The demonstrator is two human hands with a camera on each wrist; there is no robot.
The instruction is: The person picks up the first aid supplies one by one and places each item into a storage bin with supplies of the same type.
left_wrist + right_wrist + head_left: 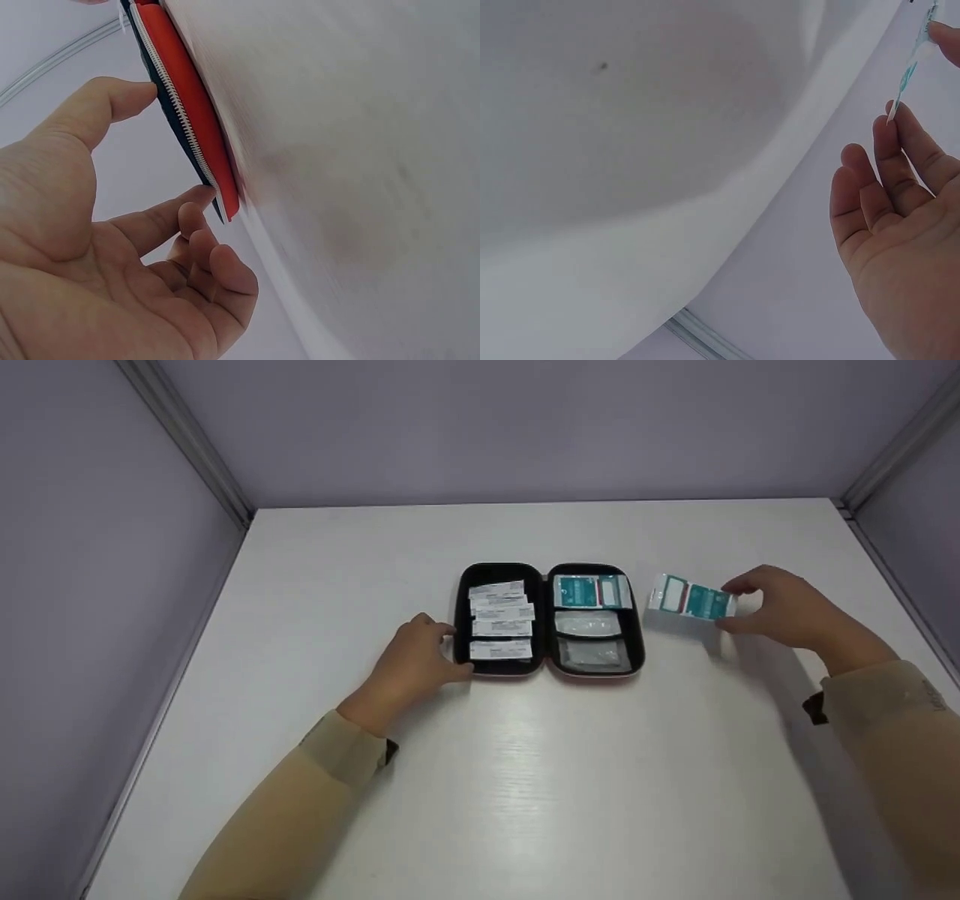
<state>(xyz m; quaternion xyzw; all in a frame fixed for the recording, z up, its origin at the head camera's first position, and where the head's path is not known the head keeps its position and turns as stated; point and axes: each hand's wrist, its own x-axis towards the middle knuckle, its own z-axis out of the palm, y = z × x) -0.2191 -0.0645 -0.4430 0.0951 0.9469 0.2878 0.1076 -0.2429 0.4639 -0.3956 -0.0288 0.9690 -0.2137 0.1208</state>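
Note:
A zip case [544,664] lies open flat on the table, its two black-lined halves side by side. My left hand [415,654] holds the left half at its outer edge, thumb by the near corner and index finger farther up. The left wrist view shows that case's red side [191,97] and white zip between thumb and fingertips. To the right of the case, my right hand [780,607] pinches a teal-and-white flat packet [694,598] by its right end, raised over the table. That packet [909,75] appears edge-on between thumb and fingers in the right wrist view.
Several white paper strips [501,628] lie stacked in the left half. The right half holds another teal-and-white packet [581,592], a clear-wrapped white packet [589,624] and a greyish packet [595,655]. Pale partition walls [525,435] enclose the white table [480,795] at the back and sides.

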